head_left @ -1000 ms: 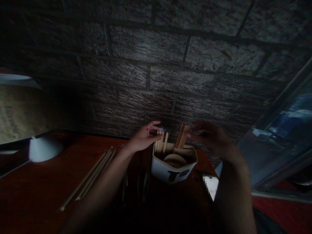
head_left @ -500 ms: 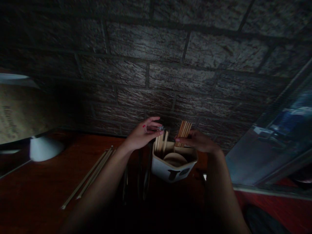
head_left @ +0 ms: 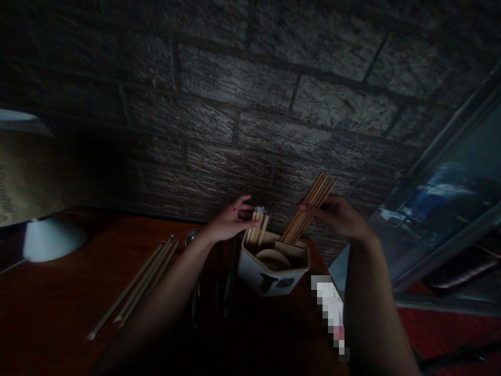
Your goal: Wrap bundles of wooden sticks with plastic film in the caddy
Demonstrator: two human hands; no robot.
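Right hand (head_left: 343, 216) first, and I had it gripping a bundle of brown chopsticks (head_left: 320, 188), thumb in front, fingers behind. They leaned up to the right, lower ends at the back of the white caddy (head_left: 250, 274); how deep they reached, I couldn't tell. Over to the left hand (head_left: 229, 223): loosely curved, one finger out, thumb against the pale sticks (head_left: 254, 235). Whether it truly gripped them, I couldn't tell from my distant post.

Danger here, as I judged it! The bundle was slanted and pinched in one place, so a slack grip could have let single chopsticks slide and fan out. Too steep a lean on the rim might have tipped the caddy, or caught the lower ends on the divider (head_left: 289, 251). A bump from the left hand could have jostled the pale sticks, and in that gloom a misjudged edge was easy.

Now the caddy itself: angular, open-topped, dark marks on its front. Pale sticks with silvery tops stood in its left part, and a round-rimmed insert (head_left: 274, 257) sat towards the front; I made out nothing inside that. Further out, long thin sticks (head_left: 144, 280) lay on the worktop (head_left: 58, 292) beyond the left forearm, and a pixelated pale object (head_left: 331, 308) lay by the right forearm.
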